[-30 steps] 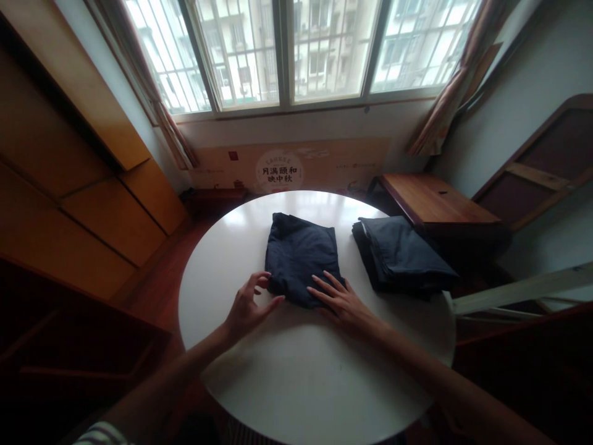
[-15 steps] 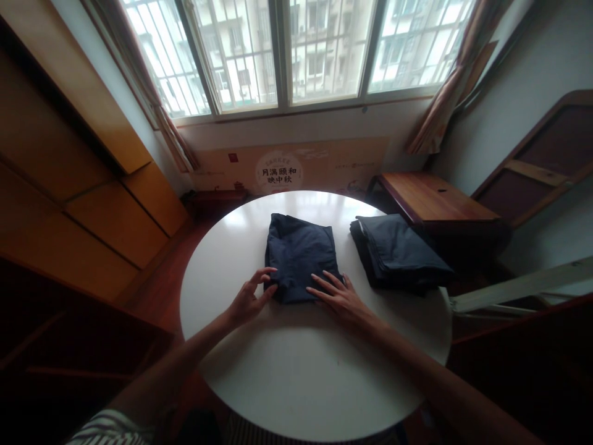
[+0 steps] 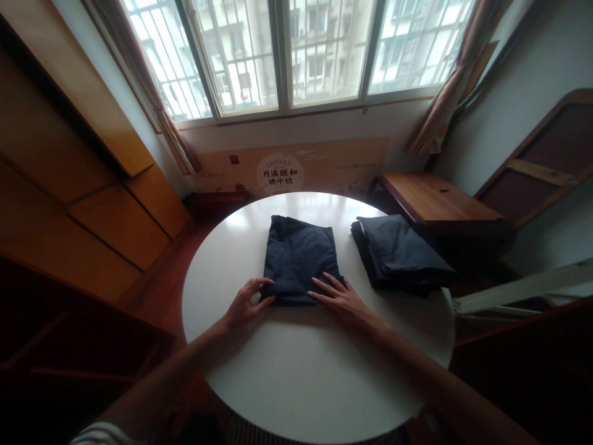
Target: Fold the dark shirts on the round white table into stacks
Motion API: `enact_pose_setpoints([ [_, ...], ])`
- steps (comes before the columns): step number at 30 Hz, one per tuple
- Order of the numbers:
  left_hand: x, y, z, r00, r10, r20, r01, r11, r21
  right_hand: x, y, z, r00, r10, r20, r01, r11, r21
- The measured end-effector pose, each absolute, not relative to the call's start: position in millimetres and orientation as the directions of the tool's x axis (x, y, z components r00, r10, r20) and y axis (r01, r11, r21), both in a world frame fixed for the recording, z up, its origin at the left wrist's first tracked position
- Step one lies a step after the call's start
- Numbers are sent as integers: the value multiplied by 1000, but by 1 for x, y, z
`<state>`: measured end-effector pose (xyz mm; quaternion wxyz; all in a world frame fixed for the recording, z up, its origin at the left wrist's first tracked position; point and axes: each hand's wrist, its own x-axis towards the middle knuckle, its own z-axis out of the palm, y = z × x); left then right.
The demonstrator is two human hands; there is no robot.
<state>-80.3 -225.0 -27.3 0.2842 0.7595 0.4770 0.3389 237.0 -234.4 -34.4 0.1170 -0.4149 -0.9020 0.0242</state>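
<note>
A folded dark navy piece of cloth [image 3: 300, 253] lies flat on the round white table [image 3: 319, 371]; whether it is a garment I cannot tell. My left hand [image 3: 248, 303] is at its near left corner, thumb and forefinger apart, with the fingertips touching the edge. Across the near right part of the cloth rests my right hand [image 3: 340, 298], palm down, fingers spread. To the right, a stack of folded dark cloth [image 3: 401, 250] sits near the table's edge, apart from both hands.
Beyond the table at the right stands a low wooden table [image 3: 440, 194]. A pale metal bar [image 3: 519, 287] runs beside the table's right edge. Wooden cabinets [image 3: 106, 216] line the left, and a barred window [image 3: 324, 55] is at the back.
My left hand has slid slightly down and left along the cloth's left edge, to its near corner. My right hand stays nearly in place on the cloth.
</note>
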Motion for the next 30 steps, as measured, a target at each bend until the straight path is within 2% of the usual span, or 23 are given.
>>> enact_pose_setpoints([
  [7, -87, -222, -25, 450, 869, 205, 541, -448, 712, 238, -234, -32, -631, 754, 182, 737, 656, -162],
  [13, -95, -231, -21, 510, 803, 310, 564, -583, 585, 252, -234, -30, -676, 699, 235, 684, 713, -153],
  [17, -100, -239, -24, 533, 745, 401, 592, -667, 452, 266, -237, -35, -696, 671, 256, 654, 740, -161],
  [20, -108, -238, -24, 614, 672, 414, 627, -734, 262, 274, -237, -39, -711, 640, 290, 622, 766, -163],
  [22, -113, -232, -20, 686, 613, 391, 629, -771, 105, 277, -236, -41, -735, 599, 317, 587, 797, -144],
  [24, -116, -225, -11, 774, 539, 331, 572, -820, -1, 278, -233, -41, -760, 559, 331, 553, 824, -122],
  [26, -117, -216, 1, 860, 452, 236, 471, -882, -28, 278, -231, -39, -768, 541, 342, 536, 836, -118],
  [30, -110, -197, 22, 930, 353, 106, 352, -936, 31, 279, -229, -34, -772, 528, 355, 512, 847, -146],
])
